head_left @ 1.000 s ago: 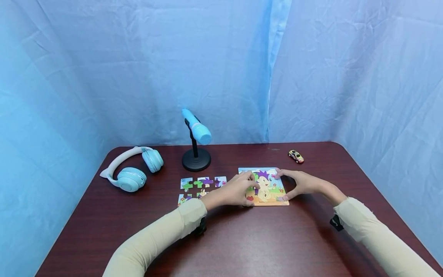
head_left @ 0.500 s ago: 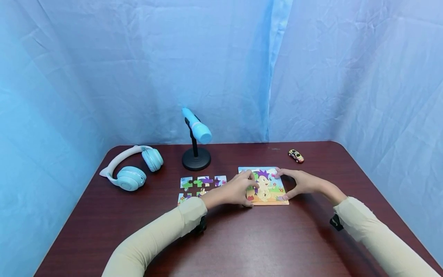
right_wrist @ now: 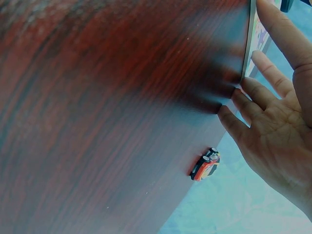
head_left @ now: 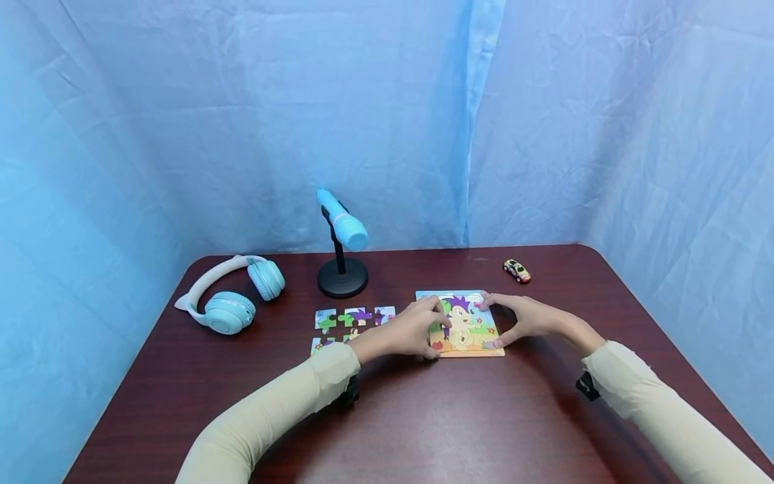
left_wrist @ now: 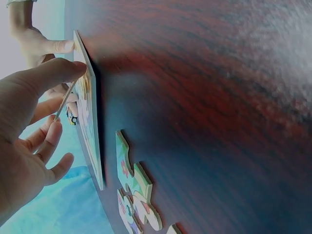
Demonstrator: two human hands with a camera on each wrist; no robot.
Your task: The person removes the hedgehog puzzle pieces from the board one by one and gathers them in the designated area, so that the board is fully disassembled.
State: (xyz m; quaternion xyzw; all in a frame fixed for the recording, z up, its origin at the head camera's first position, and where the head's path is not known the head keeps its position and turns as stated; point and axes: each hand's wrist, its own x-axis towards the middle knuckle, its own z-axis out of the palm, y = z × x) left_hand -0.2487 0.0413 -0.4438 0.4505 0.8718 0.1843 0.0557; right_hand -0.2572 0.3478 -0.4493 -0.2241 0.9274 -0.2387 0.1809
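Observation:
A square hedgehog jigsaw board (head_left: 465, 293) lies flat right of the middle of the table. My left hand (head_left: 413, 331) is over its left side. In the left wrist view, the thumb and fingers of that hand pinch a thin puzzle piece (left_wrist: 65, 101), seen edge-on and tilted over the board; its picture side is hidden. My right hand (head_left: 527, 318) spans the board's right side, thumb at the near corner and index finger at the far one. Its fingers (right_wrist: 273, 73) are fairly straight in the right wrist view, some of them resting on the table beside the board.
Several loose puzzle pieces (head_left: 325, 319) lie left of the board, partly behind the left forearm. A blue microphone (head_left: 351, 232) on a black stand (head_left: 342, 278) rises behind them. Light-blue headphones (head_left: 228, 312) lie far left. A toy car (head_left: 517, 271) sits at the back right.

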